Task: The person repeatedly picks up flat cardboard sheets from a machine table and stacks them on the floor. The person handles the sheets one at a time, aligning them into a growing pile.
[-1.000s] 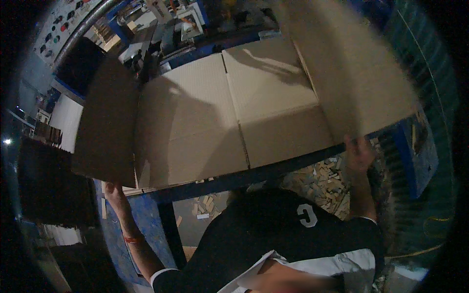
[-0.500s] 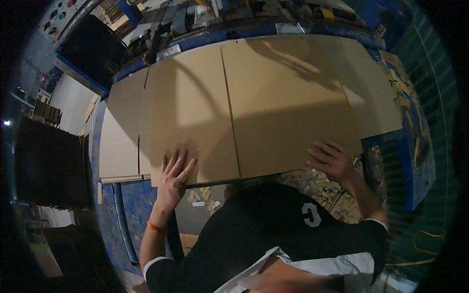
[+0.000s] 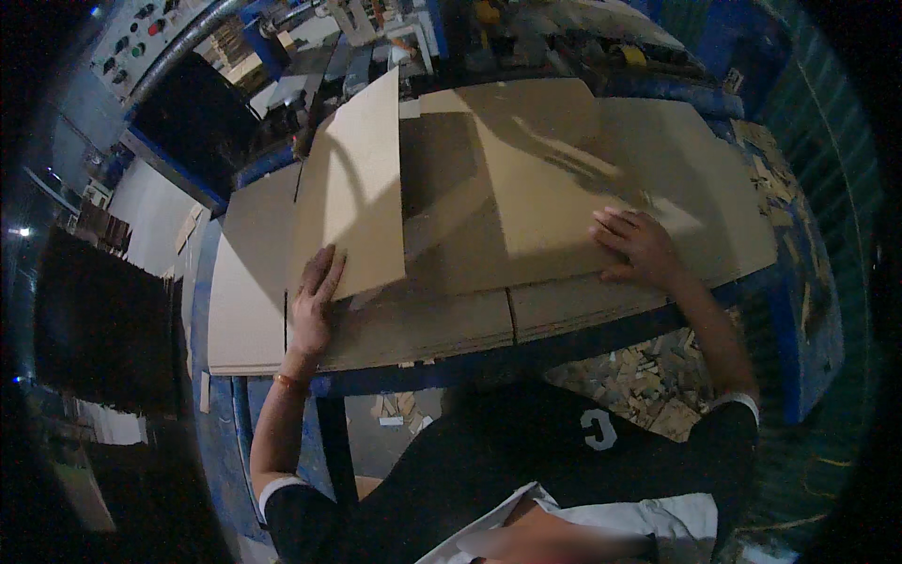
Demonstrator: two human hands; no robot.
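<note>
A brown cardboard sheet lies on a stack of flat cardboard sheets, set back from the stack's near edge. Its left panel tilts up, with a dark shadowed gap between it and the right part. My left hand is closed on the tilted panel at its near left corner; the fingers lie along its face and the thumb is hidden. Over the sheet's near right part, my right hand rests palm down, fingers loosely apart, gripping nothing.
A blue machine frame runs behind the cardboard. Beyond the left end is a control panel with buttons. Cardboard scraps are heaped below the near edge, and more offcuts lie at the right. A dark stack stands far left.
The cardboard sheet has shifted away from me, baring the near edge of the stack. Its left panel has tilted up. Both hands have moved forward with it.
</note>
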